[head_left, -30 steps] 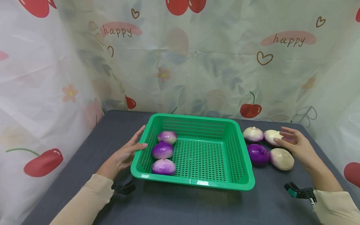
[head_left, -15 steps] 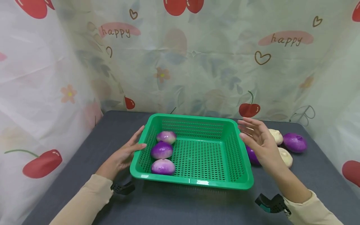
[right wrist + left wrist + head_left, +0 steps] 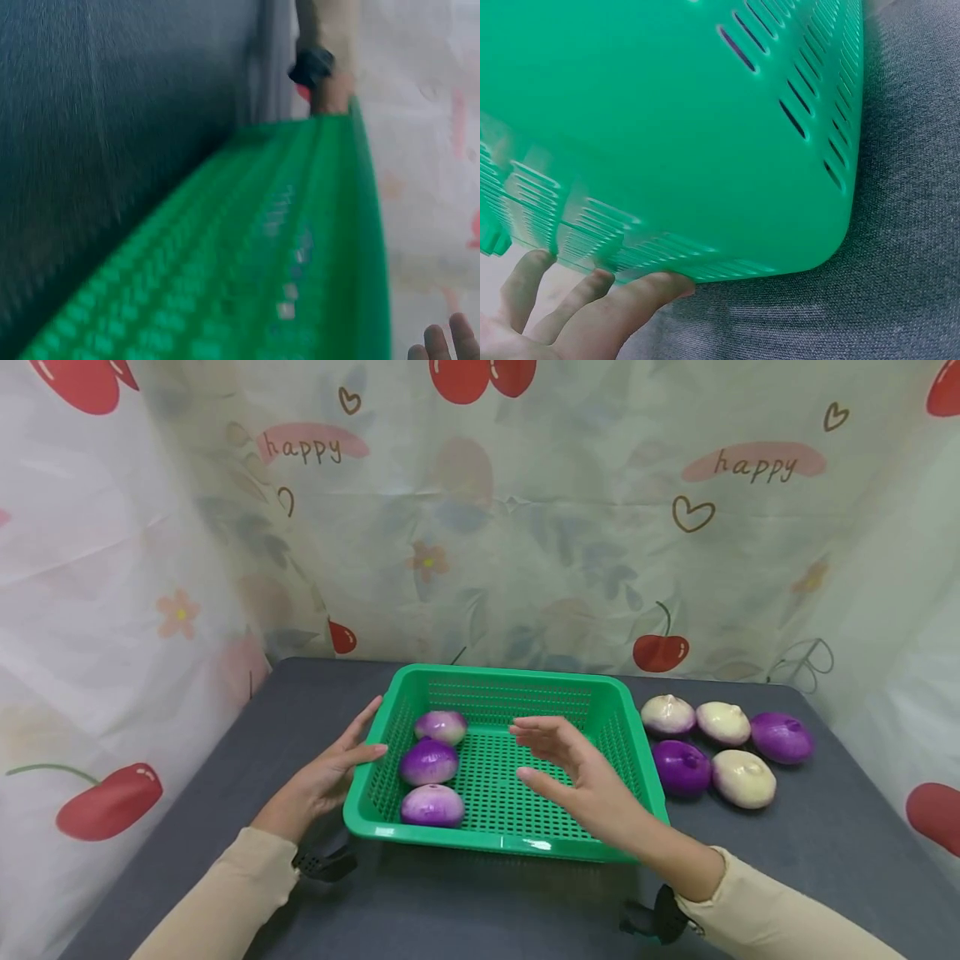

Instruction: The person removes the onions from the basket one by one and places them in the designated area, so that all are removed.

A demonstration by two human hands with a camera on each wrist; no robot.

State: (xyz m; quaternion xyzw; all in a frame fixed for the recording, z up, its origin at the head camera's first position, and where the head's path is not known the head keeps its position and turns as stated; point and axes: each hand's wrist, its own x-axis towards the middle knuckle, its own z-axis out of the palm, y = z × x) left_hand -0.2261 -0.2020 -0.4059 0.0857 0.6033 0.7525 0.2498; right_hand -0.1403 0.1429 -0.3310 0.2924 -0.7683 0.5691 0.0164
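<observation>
A green plastic basket [image 3: 502, 842] with slotted walls stands on the table. Three purple onions, one of them dark purple [image 3: 428, 762], lie in a row along its left side. At the left rim, my left hand [image 3: 322, 781] touches the basket with its thumb over the edge; in the left wrist view its fairly straight fingers [image 3: 630, 304] rest against the outer wall. My right hand [image 3: 581, 777] hovers over the basket's right half, fingers loosely extended, nothing in it. In the right wrist view only fingertips [image 3: 439, 343] show at the corner.
Several more onions sit right of the basket: a dark purple one [image 3: 681, 768], a pale one [image 3: 744, 779], another purple one [image 3: 782, 737] and two pale ones behind. A printed curtain [image 3: 510, 568] hangs behind the dark grey table [image 3: 825, 860].
My right hand has moved left from the onions beside the basket, across the right rim, to over the basket. My left hand has stayed at the left rim; the onions have not moved.
</observation>
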